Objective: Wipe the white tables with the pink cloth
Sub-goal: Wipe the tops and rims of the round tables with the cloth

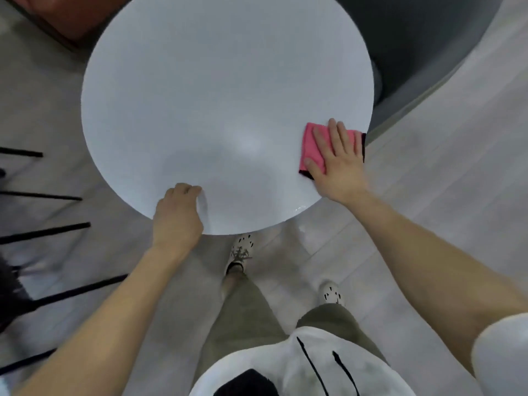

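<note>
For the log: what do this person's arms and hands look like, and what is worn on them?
Both hands are bare: no gloves, rings or watch show on the left hand or the right hand. Both forearms are uncovered. A short white sleeve covers the right upper arm; no sleeve shows on the left arm.

Person viewed from the head. Forearms are bare from the left hand (177, 215) and right hand (337, 164) back to a short white sleeve (500, 358). Behind the hands: white top (285, 364) with black lines and patch; olive-green trousers (245, 318); white shoes (241, 251) with black dashes.
</note>
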